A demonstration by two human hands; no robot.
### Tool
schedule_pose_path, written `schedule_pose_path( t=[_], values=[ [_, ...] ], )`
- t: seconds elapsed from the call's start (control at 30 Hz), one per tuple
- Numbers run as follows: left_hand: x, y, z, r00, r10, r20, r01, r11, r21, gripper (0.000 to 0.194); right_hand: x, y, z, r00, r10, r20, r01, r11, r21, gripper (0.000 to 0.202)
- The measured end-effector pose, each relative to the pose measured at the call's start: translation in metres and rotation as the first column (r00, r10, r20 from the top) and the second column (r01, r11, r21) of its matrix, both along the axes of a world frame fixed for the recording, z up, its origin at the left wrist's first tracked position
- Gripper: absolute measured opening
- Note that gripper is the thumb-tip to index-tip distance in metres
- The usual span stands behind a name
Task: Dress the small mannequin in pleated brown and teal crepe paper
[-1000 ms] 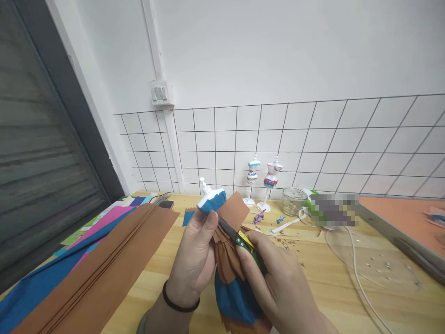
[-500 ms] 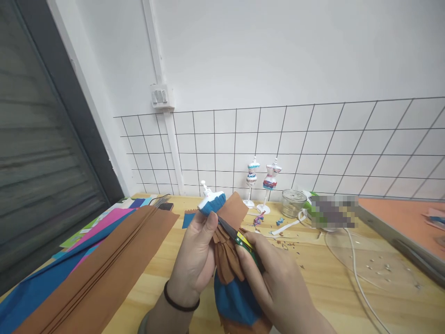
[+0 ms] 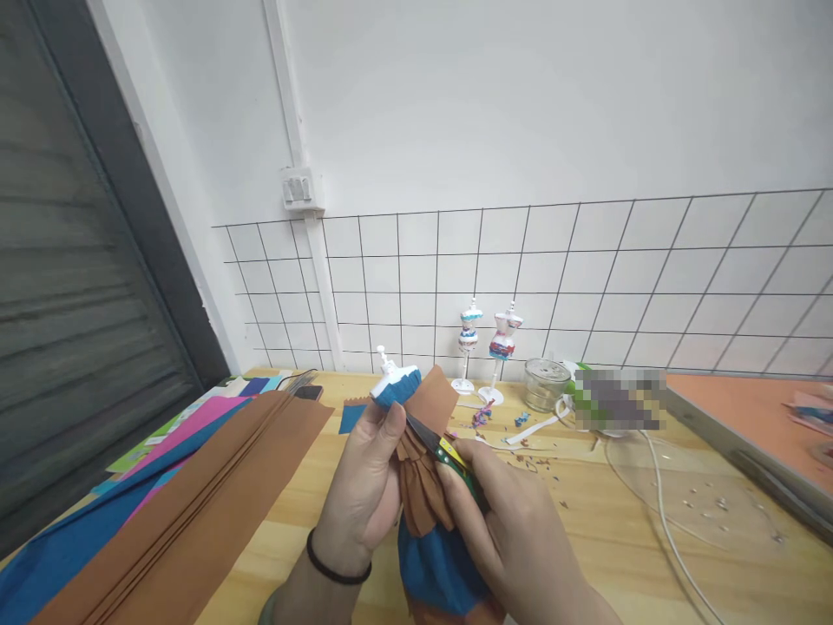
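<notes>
Snips: Through the head view, from my remote seat, I saw the right hand [image 3: 521,521] gripping green-and-yellow snips [image 3: 450,453], blades [image 3: 424,434] against a brown flap [image 3: 435,399].
Left hand: The left hand [image 3: 365,486] was closed around a small white dress form [image 3: 392,375], its thumb beside the blade tips.
Thumb risk: In my judgement, a slip could have nicked that thumb, since it lay so near the points.
Pleat risk: A blade angled too deep could have cut the brown pleats [image 3: 422,496] bunched beneath.
Blade gap: I couldn't tell; cloth partly hid the tips.
Dress form: Tilted, bare at neck and shoulders, blue cloth [image 3: 399,389] across the chest, pleats at the waist, blue skirt [image 3: 433,564] below.
Place: Held above the surface [image 3: 586,495], short of its back edge.
</notes>
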State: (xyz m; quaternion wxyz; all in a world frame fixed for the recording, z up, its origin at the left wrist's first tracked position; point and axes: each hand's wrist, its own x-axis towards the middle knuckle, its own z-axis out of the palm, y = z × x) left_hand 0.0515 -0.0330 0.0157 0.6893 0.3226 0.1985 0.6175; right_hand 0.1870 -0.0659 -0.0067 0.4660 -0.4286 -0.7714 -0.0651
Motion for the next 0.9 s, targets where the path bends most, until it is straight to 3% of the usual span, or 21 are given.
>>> schedule_pose_path(
  t=[0.33, 0.6, 0.73, 0.8, 0.9],
  values=[
    [0.000, 0.001, 0.000, 1.000, -0.009, 0.014, 0.009, 1.000, 0.014, 0.046, 0.002, 0.000, -0.001, 0.999, 0.026, -0.034, -0.027, 0.998, -0.055, 0.018],
    [-0.010, 0.009, 0.002, 0.998, 0.046, -0.037, -0.047, 0.999, -0.013, 0.037, 0.006, -0.002, 0.007, 0.998, 0.005, -0.055, -0.016, 0.979, -0.203, 0.024],
    [-0.019, 0.016, 0.001, 0.996, 0.047, -0.078, -0.051, 0.998, -0.044, 0.031, 0.015, -0.003, 0.017, 0.989, 0.044, -0.139, -0.092, 0.927, -0.363, 0.028],
    [-0.024, 0.022, -0.001, 0.994, 0.039, -0.103, -0.044, 0.998, -0.052, 0.028, 0.023, 0.001, 0.019, 0.972, 0.007, -0.233, -0.108, 0.900, -0.423, 0.033],
    [-0.030, 0.029, -0.006, 0.989, -0.008, -0.147, -0.003, 0.997, -0.076, 0.027, 0.037, 0.017, 0.015, 0.939, -0.139, -0.316, -0.035, 0.872, -0.487, 0.039]
  ],
)
